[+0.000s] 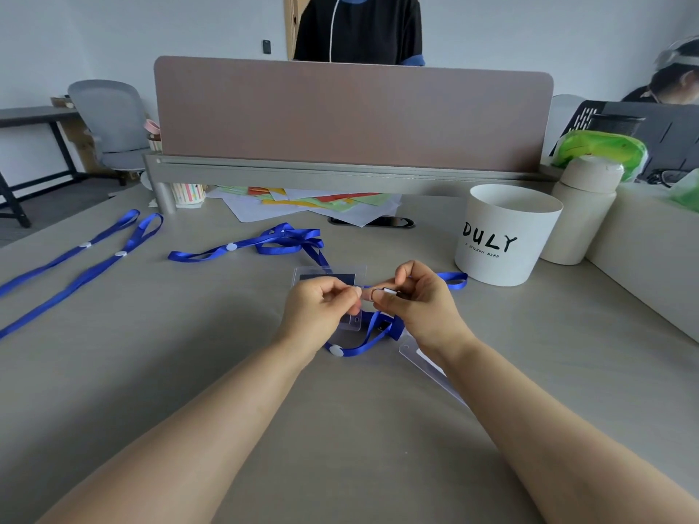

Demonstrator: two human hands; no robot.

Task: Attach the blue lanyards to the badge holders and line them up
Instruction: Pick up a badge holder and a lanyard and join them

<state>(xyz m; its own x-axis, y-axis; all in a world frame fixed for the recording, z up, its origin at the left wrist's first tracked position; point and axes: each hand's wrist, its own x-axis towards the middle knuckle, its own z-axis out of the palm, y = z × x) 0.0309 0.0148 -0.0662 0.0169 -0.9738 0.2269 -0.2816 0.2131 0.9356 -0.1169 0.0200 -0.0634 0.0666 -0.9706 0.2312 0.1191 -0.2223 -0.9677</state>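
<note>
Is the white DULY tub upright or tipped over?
Upright. The white tub stands on its base on the table with its open rim facing up; its inside is not visible from this angle.

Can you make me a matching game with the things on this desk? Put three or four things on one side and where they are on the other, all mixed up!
Things:
1. two straight blue lanyards
2. white bucket
3. lanyard clip
4. coloured papers

Places:
A. under the desk divider
B. pinched in the right hand
C. far left of the table
D. right of the hands

Pairs: 1-C, 2-D, 3-B, 4-A
</note>
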